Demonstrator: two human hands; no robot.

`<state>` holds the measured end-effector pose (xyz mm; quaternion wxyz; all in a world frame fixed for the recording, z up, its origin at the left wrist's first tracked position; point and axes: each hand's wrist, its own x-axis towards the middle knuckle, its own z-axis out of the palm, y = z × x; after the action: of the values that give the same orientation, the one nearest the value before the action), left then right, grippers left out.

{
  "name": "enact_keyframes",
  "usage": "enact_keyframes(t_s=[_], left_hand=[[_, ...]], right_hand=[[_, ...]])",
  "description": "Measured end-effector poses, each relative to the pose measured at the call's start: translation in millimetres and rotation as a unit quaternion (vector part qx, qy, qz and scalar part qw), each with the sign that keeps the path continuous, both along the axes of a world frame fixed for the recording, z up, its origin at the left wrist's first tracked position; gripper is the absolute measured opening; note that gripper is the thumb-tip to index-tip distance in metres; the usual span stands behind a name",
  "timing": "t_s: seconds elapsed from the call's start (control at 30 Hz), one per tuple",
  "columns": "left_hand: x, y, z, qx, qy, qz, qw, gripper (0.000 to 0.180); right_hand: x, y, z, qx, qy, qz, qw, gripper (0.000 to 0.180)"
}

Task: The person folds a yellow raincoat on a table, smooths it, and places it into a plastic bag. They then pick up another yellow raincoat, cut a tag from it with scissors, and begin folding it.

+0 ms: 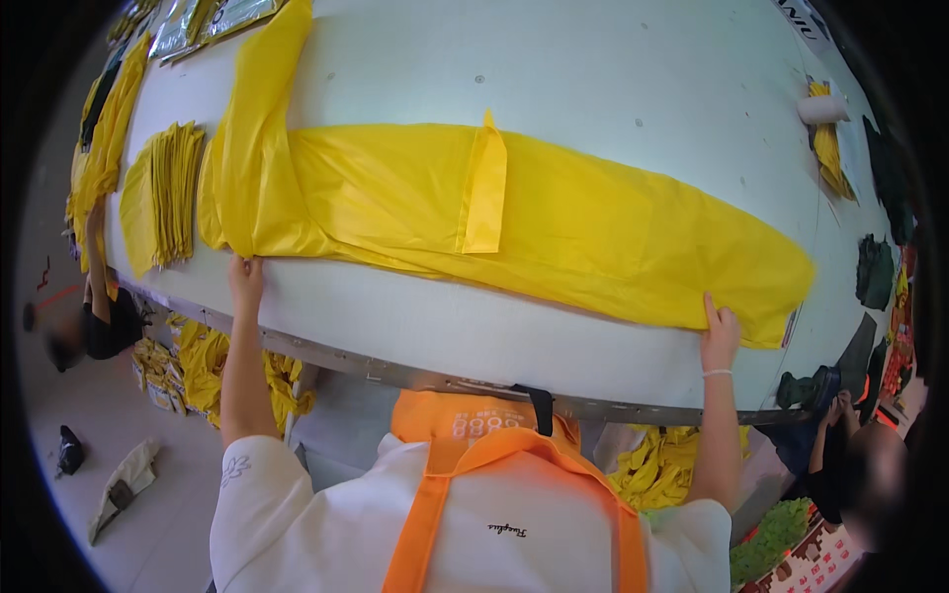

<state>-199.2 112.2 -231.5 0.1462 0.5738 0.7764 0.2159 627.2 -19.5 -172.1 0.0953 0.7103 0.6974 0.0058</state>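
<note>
A long yellow garment of thin, shiny material, like a raincoat [395, 193], lies folded lengthwise across the table in front of me. One part of it, perhaps a sleeve [269, 89], runs away from me at its left end. A narrow yellow strip [484, 198] stands out across its middle. My left hand [246, 272] pinches the near edge at the lower left corner. Toward the right end, my right hand [720, 326] grips the same near edge, with thumb and fingertips partly hidden by the fabric.
A stack of folded yellow pieces [163, 198] lies left of the garment. Packaged items [213, 28] sit at the far left, a white roll [822, 110] at the far right. Under the metal table edge [465, 383] hang yellow bundles [203, 356]. Other people are at both sides.
</note>
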Motion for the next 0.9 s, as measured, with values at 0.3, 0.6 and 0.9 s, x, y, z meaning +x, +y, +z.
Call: enact_keyframes(t_s=[0.3,0.6,0.9], left_hand=[[14.9,-31.4,34.4,0.014,0.143,-0.096,0.985,0.018],[36.7,42.9,40.5,0.167,0.147,-0.071,0.972,0.012],[46.1,15.1,25.8,0.088,0.042,-0.107,0.989,0.026]], right_hand=[[-7.9,-28.6,6.6,-0.12,-0.084,-0.127,0.981,0.057],[9.5,14.8,1.1,-0.09,-0.124,-0.189,0.97,0.052],[-164.5,108.1,81.8,0.078,0.362,0.019,0.929,0.057]])
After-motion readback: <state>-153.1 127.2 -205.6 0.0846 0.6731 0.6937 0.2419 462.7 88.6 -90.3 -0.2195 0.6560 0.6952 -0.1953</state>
